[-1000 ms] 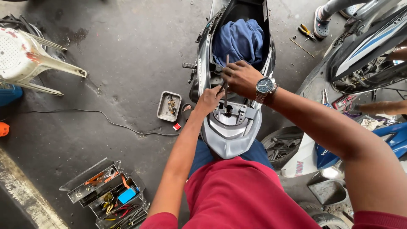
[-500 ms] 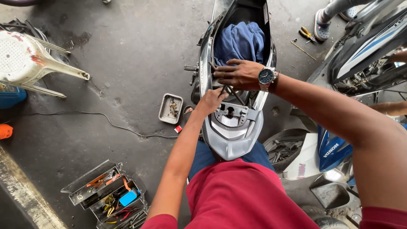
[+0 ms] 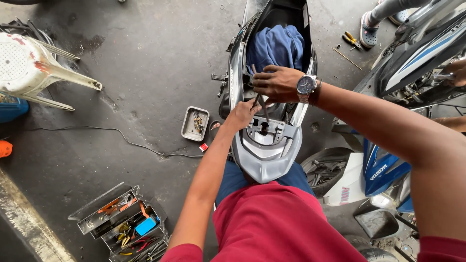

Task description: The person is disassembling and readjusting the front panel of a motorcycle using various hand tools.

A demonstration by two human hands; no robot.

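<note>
Grey plastic makes up the back end of the scooter [image 3: 266, 150], and its seat is off, so the inside lies open with a blue cloth [image 3: 276, 46] stuffed in the storage tub. A long thin metal tool [image 3: 259, 94] stands in the middle of the open frame, near the grey tail. The right hand [image 3: 277, 82], with a wristwatch, is closed around the top of the tool. The left hand [image 3: 242, 114] is curled low on the same tool, just above a small bracket with holes. It looks like the work is partway along: covers are off, but the tool is not out of the frame yet. On the floor beside the scooter sits a small tray of screws [image 3: 195, 123], so some bolts seem to be out already. Farther off lie an open toolbox [image 3: 124, 223], a white plastic chair [image 3: 29, 68] and another scooter [image 3: 412, 68].
</note>
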